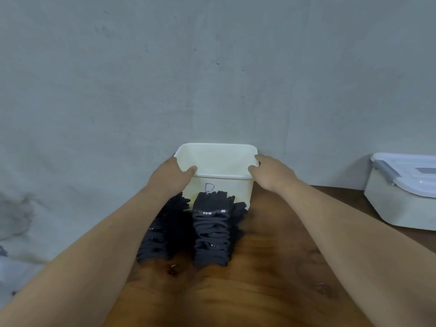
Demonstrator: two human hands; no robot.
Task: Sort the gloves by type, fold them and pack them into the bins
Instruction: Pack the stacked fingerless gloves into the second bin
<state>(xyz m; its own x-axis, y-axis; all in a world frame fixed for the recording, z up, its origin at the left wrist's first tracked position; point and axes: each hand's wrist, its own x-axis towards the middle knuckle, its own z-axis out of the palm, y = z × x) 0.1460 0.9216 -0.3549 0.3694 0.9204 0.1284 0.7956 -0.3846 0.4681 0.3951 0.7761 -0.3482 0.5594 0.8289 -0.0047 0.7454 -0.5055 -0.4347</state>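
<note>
We see only our own two arms, bare all the way. L hand (168,177) & R hand (274,175) are bare, w/ nails too blurred to make out. L thumb (190,169) looks blunt & rounded at the tip, and R thumb (252,170) approx. the same. Just behind the fingers, each wrist is the narrowest pt. Further back from the fingers, L forearm (94,251) & R forearm (354,232) are bare too, smooth, and look ever wider toward the frame edge, as the wide-angle lens renders them. Finer surface detail is too soft to tell.
</note>
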